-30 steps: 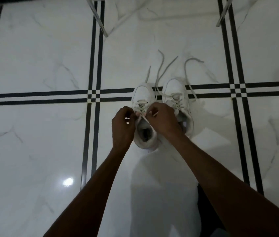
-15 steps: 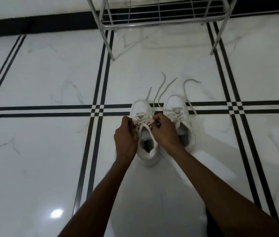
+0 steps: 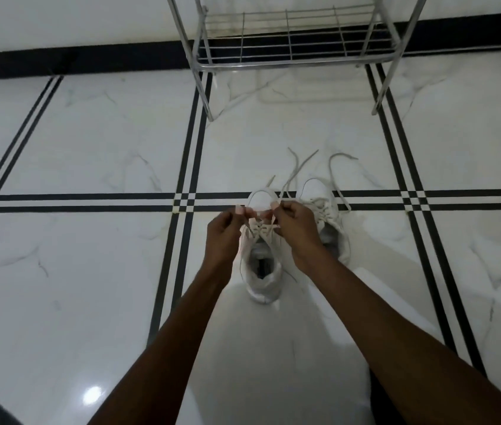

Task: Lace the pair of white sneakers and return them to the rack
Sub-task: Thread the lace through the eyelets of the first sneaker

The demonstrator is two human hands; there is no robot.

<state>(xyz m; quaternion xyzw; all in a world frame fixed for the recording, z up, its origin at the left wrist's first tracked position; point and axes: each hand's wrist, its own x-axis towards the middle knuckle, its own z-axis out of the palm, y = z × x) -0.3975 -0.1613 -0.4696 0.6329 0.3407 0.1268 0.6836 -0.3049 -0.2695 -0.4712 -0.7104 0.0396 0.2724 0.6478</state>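
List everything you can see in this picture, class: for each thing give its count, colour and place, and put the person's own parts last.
Sneakers: two, white, side by side on the floor.
Loose laces: pale, trailing from the right-hand sneaker towards the rack.
Rack: one, silver metal wire, at the wall.
Floor: white marble tiles, black stripes.
Left hand: pinching a lace over the left-hand sneaker.
Right hand: pinching a lace beside it.

floor point(image 3: 90, 142): glossy white marble-look tile, black inlay stripes, glare spot
rack point(image 3: 289, 61): shiny silver metal tube and wire grid
sneakers point(image 3: 263, 280): matt white, smooth upper
laces point(image 3: 339, 179): pale woven cord, matt
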